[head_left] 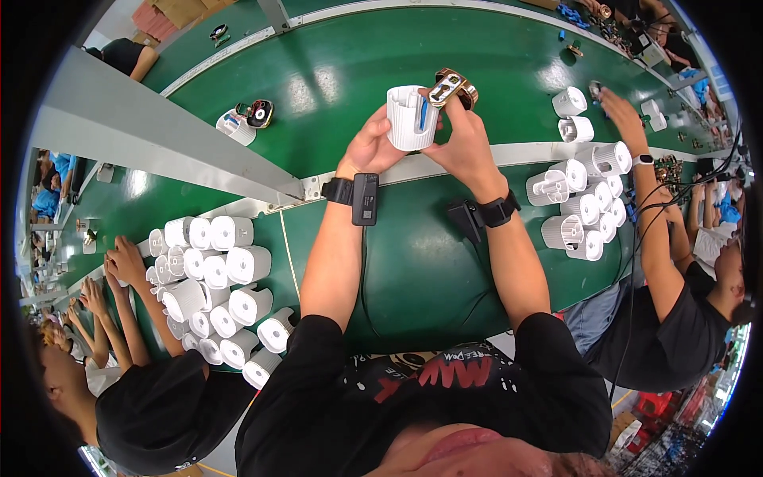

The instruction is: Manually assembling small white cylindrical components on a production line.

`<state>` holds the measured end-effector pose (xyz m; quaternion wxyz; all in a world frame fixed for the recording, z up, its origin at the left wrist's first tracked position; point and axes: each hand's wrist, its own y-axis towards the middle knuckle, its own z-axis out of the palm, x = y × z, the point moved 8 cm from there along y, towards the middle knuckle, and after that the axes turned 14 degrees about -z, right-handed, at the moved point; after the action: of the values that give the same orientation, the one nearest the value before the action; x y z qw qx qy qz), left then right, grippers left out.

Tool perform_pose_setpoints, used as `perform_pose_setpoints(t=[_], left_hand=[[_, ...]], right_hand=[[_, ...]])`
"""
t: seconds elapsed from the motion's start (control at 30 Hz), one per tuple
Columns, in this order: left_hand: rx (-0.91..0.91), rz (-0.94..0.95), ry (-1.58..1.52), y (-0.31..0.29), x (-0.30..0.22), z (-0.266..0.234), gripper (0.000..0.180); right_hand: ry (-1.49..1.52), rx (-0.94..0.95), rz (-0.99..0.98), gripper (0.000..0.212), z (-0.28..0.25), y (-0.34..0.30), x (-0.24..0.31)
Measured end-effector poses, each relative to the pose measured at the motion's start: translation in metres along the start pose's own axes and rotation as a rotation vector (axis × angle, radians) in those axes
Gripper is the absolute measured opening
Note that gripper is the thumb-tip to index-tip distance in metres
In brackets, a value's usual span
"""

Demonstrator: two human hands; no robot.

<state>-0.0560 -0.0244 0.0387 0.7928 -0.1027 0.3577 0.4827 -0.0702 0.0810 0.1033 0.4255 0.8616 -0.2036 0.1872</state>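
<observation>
My left hand (370,145) is closed around the side of a white ribbed plastic housing (404,131), held upright over the far half of the green bench. A slot in the housing's side shows a narrow blue piece (422,116) within. Beside its rim, my right hand (467,147) grips a gold-rimmed oval part (451,86) with its fingertips; metal fittings show on its pale inner face. Lower down, the right thumb lies against or close to the housing's base. Whether a wire links the two pieces is hidden.
White housings lie stacked at left (214,270) and at right (586,203). A housing with a gold-rimmed part (259,114) sits farther left. A grey metal post (175,127) slants across the left. Co-workers' arms (656,230) reach in from both sides. Black cables hang at right.
</observation>
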Motion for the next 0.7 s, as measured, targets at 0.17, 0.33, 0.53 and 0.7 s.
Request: perform_pose_setpoints(t=[0.17,0.33,0.53,0.7], left_hand=[[-0.088,0.014,0.031,-0.003,0.002,-0.01,0.089],[-0.13,0.009,0.046,-0.004,0.0,-0.012,0.088],[-0.332,0.103,0.112,-0.004,-0.011,-0.028,0.079],[-0.8,0.211,0.641,-0.028,-0.051,-0.042,0.069]], right_hand=[[0.003,-0.013,-0.011,0.065,0.002,-0.001,-0.002],[0.017,0.059,0.052,0.068,0.007,-0.002,-0.007],[0.048,0.133,0.119,0.074,-0.007,0.002,0.006],[0.019,0.528,0.236,0.071,-0.028,-0.011,0.006]])
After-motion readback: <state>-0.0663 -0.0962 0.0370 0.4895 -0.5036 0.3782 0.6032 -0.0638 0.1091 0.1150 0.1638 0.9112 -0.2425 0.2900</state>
